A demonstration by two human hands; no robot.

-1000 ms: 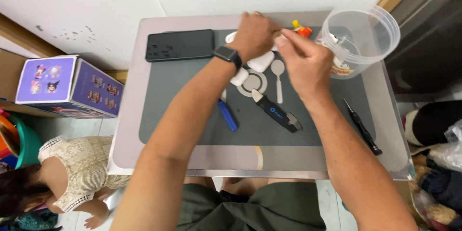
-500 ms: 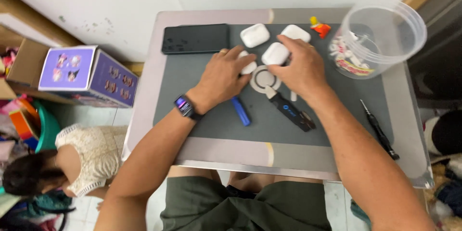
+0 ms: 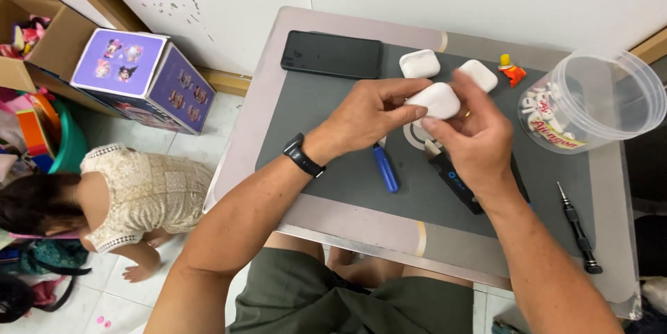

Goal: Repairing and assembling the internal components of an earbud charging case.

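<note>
Above the grey mat (image 3: 326, 167) that covers most of the small table (image 3: 267, 98), I hold one white earbud case (image 3: 434, 100) between both hands. My left hand (image 3: 361, 115), with a black watch (image 3: 300, 155) on its wrist, grips the case from the left, thumb and fingers closed on its edge. My right hand (image 3: 469, 143) grips it from the right and below, fingers wrapped against its underside; a ring shows on one finger. The two hands are close together, both clamped on the same case, which is raised off the mat. Two more white cases lie on the mat beyond my hands: one (image 3: 419, 63) just right of a black phone (image 3: 332, 54) lying flat and screen-dark, another (image 3: 479, 75) partly behind my right hand. A small orange and yellow figure (image 3: 511, 70) stands near the far edge. A clear plastic tub (image 3: 590, 101) with printed lettering on its side sits at the right. On the mat under my hands lie a blue tool (image 3: 385, 167), a black tool with a blue mark (image 3: 455, 182), and a white ring-shaped piece (image 3: 417, 136), partly hidden. A black screwdriver (image 3: 574, 226) lies well apart at the right edge. On the floor to the left, a child in a pale dress (image 3: 132, 195) crouches near a purple cardboard box (image 3: 142, 77).
</note>
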